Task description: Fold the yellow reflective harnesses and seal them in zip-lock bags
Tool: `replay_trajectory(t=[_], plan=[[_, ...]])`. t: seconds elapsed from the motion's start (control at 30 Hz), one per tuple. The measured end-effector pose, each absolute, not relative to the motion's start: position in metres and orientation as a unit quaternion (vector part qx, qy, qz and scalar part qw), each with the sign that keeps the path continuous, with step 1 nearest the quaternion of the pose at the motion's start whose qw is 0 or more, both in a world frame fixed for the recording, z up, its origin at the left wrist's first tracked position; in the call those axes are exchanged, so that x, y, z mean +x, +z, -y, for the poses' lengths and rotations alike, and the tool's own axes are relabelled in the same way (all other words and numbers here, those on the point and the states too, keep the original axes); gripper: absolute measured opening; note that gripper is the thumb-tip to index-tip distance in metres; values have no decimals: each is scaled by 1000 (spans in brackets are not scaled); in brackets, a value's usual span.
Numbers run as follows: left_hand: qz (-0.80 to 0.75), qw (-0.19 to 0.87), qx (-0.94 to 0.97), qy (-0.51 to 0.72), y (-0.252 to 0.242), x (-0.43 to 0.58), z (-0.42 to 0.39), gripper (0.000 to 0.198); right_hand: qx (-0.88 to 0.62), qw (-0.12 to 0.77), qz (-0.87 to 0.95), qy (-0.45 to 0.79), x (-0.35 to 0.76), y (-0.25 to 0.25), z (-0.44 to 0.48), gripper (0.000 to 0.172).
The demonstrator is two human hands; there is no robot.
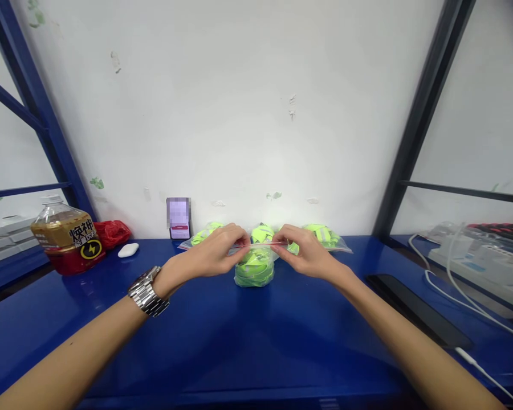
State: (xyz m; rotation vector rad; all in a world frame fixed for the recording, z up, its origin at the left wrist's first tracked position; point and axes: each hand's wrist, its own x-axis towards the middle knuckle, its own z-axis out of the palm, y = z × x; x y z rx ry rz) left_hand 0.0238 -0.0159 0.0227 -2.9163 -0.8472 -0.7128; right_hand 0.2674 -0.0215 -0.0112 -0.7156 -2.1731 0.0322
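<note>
Between my hands is a clear zip bag (pixel 253 272) with a folded fluorescent yellow-green item inside, its red-lined seal at the top. The fingers of my left hand (pixel 222 249) pinch the left part of that seal, with a metal watch (pixel 149 291) on the wrist. My right hand (pixel 305 250) pinches the seal toward its right end. Behind the hands, against the wall, lie more clear bags of the same bright material: one at the left (pixel 206 232), one in the middle (pixel 263 232) and one at the right (pixel 325 234), each partly hidden.
On the blue table (pixel 222 353) a phone (pixel 179 218) leans on the wall. Left are a white earbud case (pixel 128 250), a red plastic bag (pixel 112 232) and a large drink bottle (pixel 70 239). Right are a dark phone (pixel 416 310) on a cable and power strips (pixel 483 259).
</note>
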Motion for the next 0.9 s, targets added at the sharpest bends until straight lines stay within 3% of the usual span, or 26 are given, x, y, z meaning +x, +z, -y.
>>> replay_trajectory(t=[0.9], plan=[[251, 44, -943, -214, 10, 40, 21, 19, -276, 386, 880, -23, 248, -14, 24, 8]])
